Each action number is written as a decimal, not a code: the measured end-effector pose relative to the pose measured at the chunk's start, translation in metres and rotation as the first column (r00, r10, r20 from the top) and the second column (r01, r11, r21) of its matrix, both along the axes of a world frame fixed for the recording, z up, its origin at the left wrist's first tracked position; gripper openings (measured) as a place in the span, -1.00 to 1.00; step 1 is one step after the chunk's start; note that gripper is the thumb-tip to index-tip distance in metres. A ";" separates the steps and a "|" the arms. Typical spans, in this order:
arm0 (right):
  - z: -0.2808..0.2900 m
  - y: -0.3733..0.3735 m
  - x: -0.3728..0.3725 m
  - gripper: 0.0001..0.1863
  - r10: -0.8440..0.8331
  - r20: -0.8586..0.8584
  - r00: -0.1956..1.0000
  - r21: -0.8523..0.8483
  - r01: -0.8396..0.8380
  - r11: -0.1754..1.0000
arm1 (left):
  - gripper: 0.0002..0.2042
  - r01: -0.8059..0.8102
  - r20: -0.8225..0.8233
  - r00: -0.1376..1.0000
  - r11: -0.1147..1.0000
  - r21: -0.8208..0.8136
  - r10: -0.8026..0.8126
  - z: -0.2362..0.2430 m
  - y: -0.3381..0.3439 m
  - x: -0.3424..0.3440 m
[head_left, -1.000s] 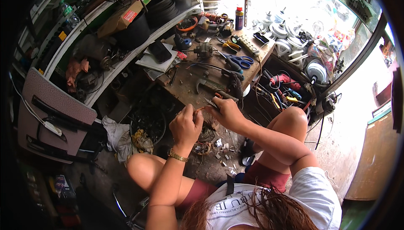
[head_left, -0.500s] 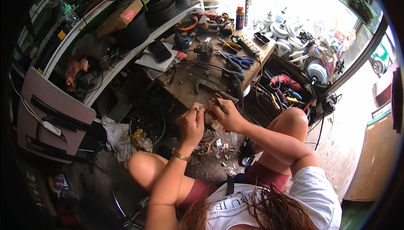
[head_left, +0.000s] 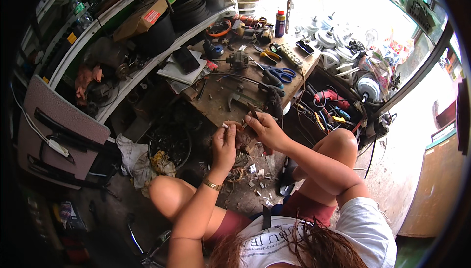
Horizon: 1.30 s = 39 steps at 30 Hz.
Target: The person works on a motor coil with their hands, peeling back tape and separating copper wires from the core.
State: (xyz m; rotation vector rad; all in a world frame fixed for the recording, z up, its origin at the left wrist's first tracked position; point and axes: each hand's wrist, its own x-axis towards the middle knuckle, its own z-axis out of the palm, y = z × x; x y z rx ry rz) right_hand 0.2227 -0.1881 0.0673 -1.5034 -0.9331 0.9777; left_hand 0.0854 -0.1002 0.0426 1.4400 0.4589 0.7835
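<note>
Left hand is pinching a small pale piece between thumb and fingers, near the close edge of the worktop; right hand, just beside it, is closing its fingers around a dark, narrow tool, kind too small to tell. Farther back, blue-handled scissors are lying and a red-capped can is standing upright on the worktop.

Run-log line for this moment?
left hand: pinching small white piece | right hand: gripping slim dark tool | blue-handled scissors: on brown wooden table
</note>
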 end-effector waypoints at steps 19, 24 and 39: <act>0.017 -0.012 -0.012 -0.40 -0.086 0.806 0.585 0.141 -0.048 0.989 | -0.85 0.220 0.278 0.960 0.604 -0.766 0.004 0.001 0.017 -0.015; 0.016 -0.011 -0.011 -0.39 -0.125 0.856 0.502 0.204 -0.106 0.973 | -0.85 0.359 0.392 0.919 0.480 -0.800 -0.034 -0.004 0.023 -0.019; 0.025 -0.015 -0.005 -0.39 -0.004 0.883 0.469 0.089 -0.159 0.983 | -0.88 0.341 0.357 0.930 0.570 -0.748 -0.089 0.003 0.022 -0.023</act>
